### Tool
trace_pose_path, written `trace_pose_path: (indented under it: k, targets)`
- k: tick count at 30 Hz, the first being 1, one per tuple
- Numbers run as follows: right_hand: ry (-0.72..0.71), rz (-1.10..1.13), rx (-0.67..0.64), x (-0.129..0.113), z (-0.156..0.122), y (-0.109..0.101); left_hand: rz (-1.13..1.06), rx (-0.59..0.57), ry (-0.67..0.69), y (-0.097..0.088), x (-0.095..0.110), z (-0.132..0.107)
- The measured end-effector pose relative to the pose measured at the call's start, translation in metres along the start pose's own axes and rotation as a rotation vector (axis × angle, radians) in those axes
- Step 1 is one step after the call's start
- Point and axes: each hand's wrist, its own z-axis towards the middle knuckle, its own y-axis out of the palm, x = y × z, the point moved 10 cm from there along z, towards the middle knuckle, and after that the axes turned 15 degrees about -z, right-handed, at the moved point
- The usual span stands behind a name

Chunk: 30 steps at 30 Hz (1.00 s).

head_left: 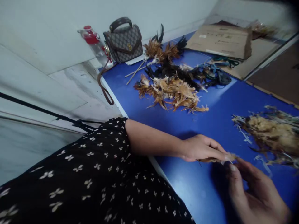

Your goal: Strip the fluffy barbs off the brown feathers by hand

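Note:
Over the blue table (198,189), my left hand (203,148) is closed on a small bunch of brown feathers (211,160), part of which shows beneath the fingers. My right hand (259,189) meets it at the bunch's far end, thumb and forefinger pinching close to a pale tip. Whether a thread is also between those fingertips is too blurred to tell. Close by on the right lies a heap of loose tan and brown feathers (273,130) with pale strands. Farther back, tan feather bunches (175,90) lie in a row.
Black feathers (173,71) and brown bunches with dark tips (163,51) lie behind, with two thin sticks (135,72) alongside. A patterned handbag (126,43) and a red-capped bottle (95,43) stand at the back left corner. An opened cardboard box (219,40) occupies the back right.

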Motion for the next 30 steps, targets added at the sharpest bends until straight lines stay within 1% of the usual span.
trace_pose_path:
  k: [2, 4, 7, 9, 13, 18, 20, 24, 28, 30]
  targets:
    - [0.118, 0.098, -0.037, 0.001, -0.001, 0.002, 0.039, -0.019, 0.03, 0.003, 0.004, -0.004]
    - [0.19, 0.129, -0.072, 0.004, -0.002, 0.004, 0.096, -0.041, 0.048, 0.006, 0.006, -0.009]
    - [0.175, 0.087, -0.099, 0.009, 0.001, 0.003, 0.209, -0.084, 0.078, 0.01, 0.011, -0.013]
    - [0.174, 0.091, -0.124, 0.014, 0.003, 0.004, 0.286, -0.126, 0.126, 0.013, 0.017, -0.013]
    - [0.247, 0.147, -0.159, 0.023, 0.003, 0.007, 0.413, -0.227, 0.235, 0.02, 0.029, -0.008]
    - [0.275, 0.109, -0.152, 0.024, 0.003, 0.005, 0.513, -0.374, 0.314, 0.029, 0.034, -0.006]
    - [0.287, 0.098, -0.156, 0.026, 0.002, 0.006, 0.552, -0.412, 0.38, 0.033, 0.037, -0.009]
    - [0.279, 0.085, -0.185, 0.029, 0.001, 0.009, 0.739, -0.434, 0.558, 0.04, 0.043, -0.018]
    - [0.297, 0.075, -0.192, 0.032, -0.001, 0.01, 0.966, -0.427, 0.683, 0.047, 0.042, -0.028]
    - [0.3, 0.075, -0.198, 0.029, -0.001, 0.012, 1.05, -0.423, 0.739, 0.05, 0.042, -0.032]
